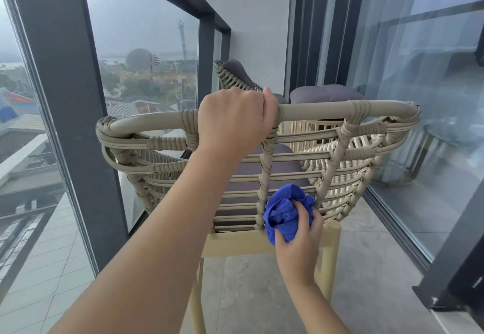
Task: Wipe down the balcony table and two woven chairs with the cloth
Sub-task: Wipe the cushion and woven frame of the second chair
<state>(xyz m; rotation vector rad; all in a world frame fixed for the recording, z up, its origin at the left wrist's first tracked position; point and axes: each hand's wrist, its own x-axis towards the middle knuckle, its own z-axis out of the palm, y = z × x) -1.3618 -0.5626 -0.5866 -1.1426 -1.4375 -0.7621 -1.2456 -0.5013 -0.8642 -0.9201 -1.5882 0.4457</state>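
Status: working the back of the near beige woven rattan chair (340, 150).

Left hand (233, 116) grips the chair's smooth tan top rail (314, 111), fingers curled over it, thumb on the far side. Looks like it's steadying the chair.

Right hand (301, 231) holds the bunched blue microfibre cloth (285, 213), fingers wrapped round the wad, pressing it against the lower slats of the backrest, just right of the centre upright and just above the pale wooden seat frame (235, 244).

Far side: second woven chair with dark cushion (235, 74), only its top showing over the rail. Right of it, a round dark-topped piece on slatted beige legs (324, 92), probably the table; mostly hidden behind the near backrest.

Progress, my read: mid-task, on chair one, low on the outside of the backrest. Can't tell from surfaces whether the table or far chair are wiped; no visible wet marks or dust either way. Near chair's seat and arms are also unconfirmed.

Glass balustrade with dark grey frame (65, 71) on the left, sliding glass door (419, 98) on the right.
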